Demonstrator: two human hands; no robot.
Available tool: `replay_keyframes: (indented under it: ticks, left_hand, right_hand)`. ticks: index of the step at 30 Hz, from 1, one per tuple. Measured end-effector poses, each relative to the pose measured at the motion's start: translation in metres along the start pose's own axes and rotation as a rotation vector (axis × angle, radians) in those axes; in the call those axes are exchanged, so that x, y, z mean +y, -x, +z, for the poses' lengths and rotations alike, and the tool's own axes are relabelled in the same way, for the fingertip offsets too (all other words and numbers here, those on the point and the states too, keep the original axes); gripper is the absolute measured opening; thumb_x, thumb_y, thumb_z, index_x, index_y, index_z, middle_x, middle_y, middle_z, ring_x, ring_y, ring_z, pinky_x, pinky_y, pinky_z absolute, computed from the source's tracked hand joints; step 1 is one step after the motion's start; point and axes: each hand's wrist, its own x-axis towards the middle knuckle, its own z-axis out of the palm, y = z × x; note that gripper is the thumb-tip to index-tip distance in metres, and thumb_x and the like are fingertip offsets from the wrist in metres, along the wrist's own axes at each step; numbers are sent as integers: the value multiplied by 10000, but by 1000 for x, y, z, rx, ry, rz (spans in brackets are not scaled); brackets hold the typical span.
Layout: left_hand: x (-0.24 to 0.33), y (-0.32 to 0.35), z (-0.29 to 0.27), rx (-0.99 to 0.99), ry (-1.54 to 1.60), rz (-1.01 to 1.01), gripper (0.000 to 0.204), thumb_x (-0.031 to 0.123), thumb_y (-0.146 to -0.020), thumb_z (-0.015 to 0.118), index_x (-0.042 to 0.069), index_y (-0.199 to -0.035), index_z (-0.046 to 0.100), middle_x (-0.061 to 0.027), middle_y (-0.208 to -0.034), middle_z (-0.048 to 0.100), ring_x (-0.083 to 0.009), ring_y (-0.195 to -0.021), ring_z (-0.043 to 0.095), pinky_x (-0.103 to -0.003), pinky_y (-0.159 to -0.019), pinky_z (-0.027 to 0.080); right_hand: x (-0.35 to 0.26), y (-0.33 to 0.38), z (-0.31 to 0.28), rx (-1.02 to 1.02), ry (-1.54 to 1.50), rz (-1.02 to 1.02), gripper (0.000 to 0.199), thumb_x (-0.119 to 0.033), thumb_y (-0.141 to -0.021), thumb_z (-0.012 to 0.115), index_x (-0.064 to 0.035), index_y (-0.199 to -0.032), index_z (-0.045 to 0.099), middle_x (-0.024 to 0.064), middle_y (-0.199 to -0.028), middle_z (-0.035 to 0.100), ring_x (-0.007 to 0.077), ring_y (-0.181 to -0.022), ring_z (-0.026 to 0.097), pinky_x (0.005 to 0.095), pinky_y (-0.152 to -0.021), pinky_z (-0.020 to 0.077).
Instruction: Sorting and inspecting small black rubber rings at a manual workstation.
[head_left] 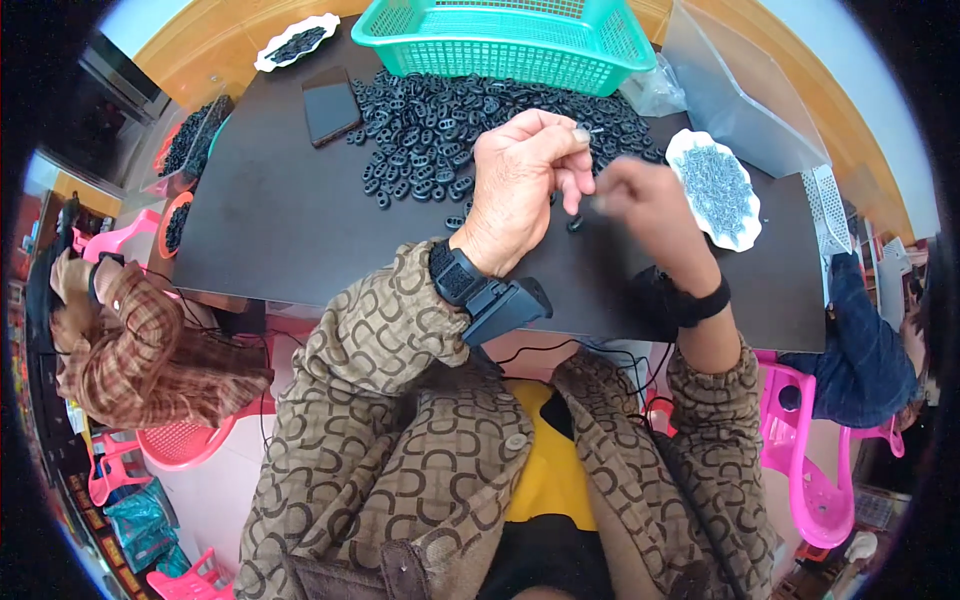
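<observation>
My left hand (515, 185) is raised over the middle of the dark table, its thumb and forefinger pinched together. A thin silvery metal piece (597, 130) pokes out at the tip of that pinch. Close beside it on the right is my right hand (645, 205), fingers curled and smeared by motion, so whether they hold anything is hidden. Behind and left of my hands spreads a heap of small black oval two-holed pieces (425, 130), resembling cord locks. One loose black piece (574, 224) lies below my fingers. Right of my right hand, a white scalloped plate (741, 240) bears many tiny silvery metal parts.
A green plastic basket (510, 72) stands behind the heap, with a clear plastic bin (745, 95) to its right. A phone (331, 106) and another white dish (268, 60) lie at the far left. People sit at both sides, one in a plaid sleeve (150, 330).
</observation>
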Motion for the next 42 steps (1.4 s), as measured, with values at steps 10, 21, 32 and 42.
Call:
replay_keyframes:
  ticks: [10,21,32,42]
  left_hand:
    - [-13,-2,3,4,-15,-10,118,82,-1139,812,-32,-1122,788,-129,-914,813,-199,-674,783,-293,-504,577]
    - [-8,-8,7,-32,-89,-29,166,136,-1191,799,-28,-1167,800,-110,-930,817,-188,-700,785,-289,-530,580]
    - [-12,3,8,-82,-236,-26,177,157,-1222,784,-15,-1182,797,-76,-932,804,-154,-713,765,-263,-544,553]
    - [-19,-4,6,-18,-204,33,136,122,-1196,803,-13,-1176,799,-79,-915,804,-151,-688,752,-268,-534,546]
  right_hand:
    - [-38,-18,-7,230,-275,15,184,-199,-1245,734,-39,-1292,815,-57,-985,754,20,-816,644,217,-652,444]
    - [-37,-28,-17,247,-197,-75,130,-145,-1227,734,-27,-1193,777,-48,-951,702,35,-827,620,235,-677,451]
    - [-29,-27,-13,265,-45,-197,113,-109,-1214,711,-10,-1170,741,-16,-934,680,72,-824,617,279,-723,506]
    - [-32,-22,14,325,-307,-32,109,-124,-1220,723,-28,-1201,771,-48,-913,702,17,-748,583,224,-645,451]
